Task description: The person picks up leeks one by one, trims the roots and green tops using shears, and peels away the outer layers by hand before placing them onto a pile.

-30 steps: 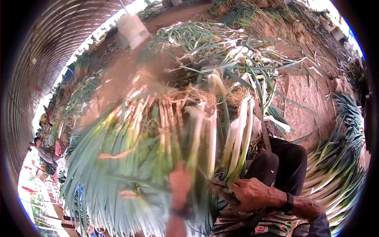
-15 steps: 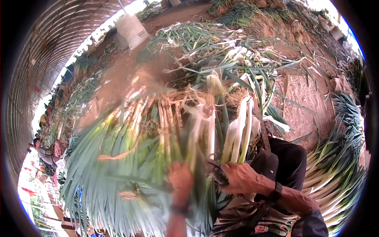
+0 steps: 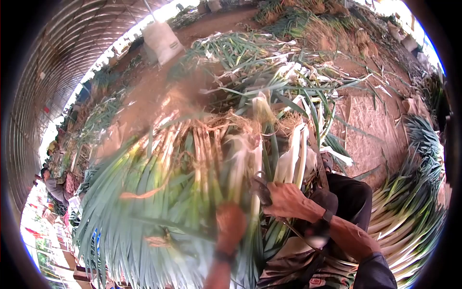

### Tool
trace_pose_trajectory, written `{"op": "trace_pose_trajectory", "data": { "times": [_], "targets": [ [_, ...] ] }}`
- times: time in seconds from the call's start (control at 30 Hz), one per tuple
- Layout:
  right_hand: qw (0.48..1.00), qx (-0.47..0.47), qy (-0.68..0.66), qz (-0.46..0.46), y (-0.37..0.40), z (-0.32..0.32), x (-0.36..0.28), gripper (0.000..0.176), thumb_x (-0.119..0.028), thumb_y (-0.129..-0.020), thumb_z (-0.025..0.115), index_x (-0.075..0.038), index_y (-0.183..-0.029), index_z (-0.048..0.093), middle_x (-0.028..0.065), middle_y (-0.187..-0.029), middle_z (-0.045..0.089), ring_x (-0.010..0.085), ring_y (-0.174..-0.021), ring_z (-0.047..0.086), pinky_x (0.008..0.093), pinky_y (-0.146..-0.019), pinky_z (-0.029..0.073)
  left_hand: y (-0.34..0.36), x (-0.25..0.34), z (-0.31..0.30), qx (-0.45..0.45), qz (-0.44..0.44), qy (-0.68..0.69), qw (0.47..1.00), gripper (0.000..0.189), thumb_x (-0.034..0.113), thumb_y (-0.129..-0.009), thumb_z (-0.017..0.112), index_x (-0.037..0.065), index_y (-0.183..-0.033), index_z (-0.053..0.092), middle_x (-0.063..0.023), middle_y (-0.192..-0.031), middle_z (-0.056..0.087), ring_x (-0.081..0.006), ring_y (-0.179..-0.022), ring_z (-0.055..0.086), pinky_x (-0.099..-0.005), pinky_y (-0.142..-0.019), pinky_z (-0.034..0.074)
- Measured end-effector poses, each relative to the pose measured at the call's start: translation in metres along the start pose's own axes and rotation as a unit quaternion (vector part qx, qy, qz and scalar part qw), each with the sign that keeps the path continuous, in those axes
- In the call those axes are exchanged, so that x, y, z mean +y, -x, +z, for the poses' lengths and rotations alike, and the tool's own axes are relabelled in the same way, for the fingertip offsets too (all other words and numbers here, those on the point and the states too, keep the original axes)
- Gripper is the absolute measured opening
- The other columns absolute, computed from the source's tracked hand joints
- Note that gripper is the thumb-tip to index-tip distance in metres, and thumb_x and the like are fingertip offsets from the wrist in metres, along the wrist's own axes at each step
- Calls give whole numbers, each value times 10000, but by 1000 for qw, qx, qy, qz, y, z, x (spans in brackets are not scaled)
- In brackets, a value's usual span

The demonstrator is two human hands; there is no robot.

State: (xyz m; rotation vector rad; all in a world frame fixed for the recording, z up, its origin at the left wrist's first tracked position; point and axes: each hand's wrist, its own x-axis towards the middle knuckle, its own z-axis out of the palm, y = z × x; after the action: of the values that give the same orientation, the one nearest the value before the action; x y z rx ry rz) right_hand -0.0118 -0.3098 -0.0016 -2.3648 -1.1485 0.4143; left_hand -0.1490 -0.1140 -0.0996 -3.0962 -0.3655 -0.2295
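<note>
A wide heap of long green onions (image 3: 159, 192) lies before me, roots away from me and leaves toward me. My left hand (image 3: 231, 222) is over the stalks at the heap's right side, smeared, so its fingers cannot be made out. Close to its right, my right hand (image 3: 292, 201) is closed around a dark, curved tool (image 3: 261, 190), partly hidden by the fingers. Just beyond my right hand stand pale, thick onion stalks (image 3: 302, 149) with roots at their tops. A peeled white stalk (image 3: 256, 159) runs between the two hands.
Loose leaves and peelings (image 3: 284, 72) cover the ground ahead. A flat brown board (image 3: 368, 130) lies to the right, with more onions (image 3: 409, 207) piled beyond my knee (image 3: 351, 192). A white sack (image 3: 161, 41) stands far back; a person (image 3: 55, 185) is at far left.
My left hand has shifted slightly right and toward me. My right hand has moved a little away from me and left, with the dark tool now held higher against the stalks.
</note>
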Motion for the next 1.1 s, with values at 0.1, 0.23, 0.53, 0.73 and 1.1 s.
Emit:
{"op": "trace_pose_trajectory", "data": {
  "times": [0.1,0.23,0.53,0.73,1.1],
  "targets": [
    [1000,-4,17,0,-8,1,6,605,-368,-711,755,94,-1067,593,239,-862,653,413,-714,656,492,-686,540,3,2,-7,5,48,-20,999,224,192,-797,633,22,-937,597,-184,-957,619,-363,-910,641,-473,-763,539],
    [1000,-7,11,23,-19,2,14,623,-351,-708,750,103,-1105,592,226,-852,650,395,-710,662,475,-668,548,-1,5,-14,-48,36,34,998,202,188,-790,632,44,-918,572,-188,-916,618,-347,-825,645,-485,-703,525],
    [1000,7,-8,28,-5,-3,-1,605,-362,-745,748,108,-1089,585,252,-893,651,428,-742,665,498,-702,561,6,14,0,-3,-34,-32,999,187,166,-796,626,61,-949,653,-132,-905,679,-308,-803,700,-441,-640,562],
    [999,11,-27,13,3,-17,-12,570,-379,-766,743,105,-1027,593,263,-902,648,434,-751,667,508,-714,557,1,20,-6,-59,-81,-14,995,155,138,-831,604,51,-957,629,-144,-932,659,-308,-870,692,-441,-662,572],
    [999,39,6,12,-22,6,12,544,-366,-745,718,96,-1008,601,225,-807,636,374,-660,654,455,-610,546,9,16,9,-27,-64,14,998,316,225,-835,653,2,-1051,593,-207,-1010,637,-391,-927,654,-527,-764,528]
  ]
}}
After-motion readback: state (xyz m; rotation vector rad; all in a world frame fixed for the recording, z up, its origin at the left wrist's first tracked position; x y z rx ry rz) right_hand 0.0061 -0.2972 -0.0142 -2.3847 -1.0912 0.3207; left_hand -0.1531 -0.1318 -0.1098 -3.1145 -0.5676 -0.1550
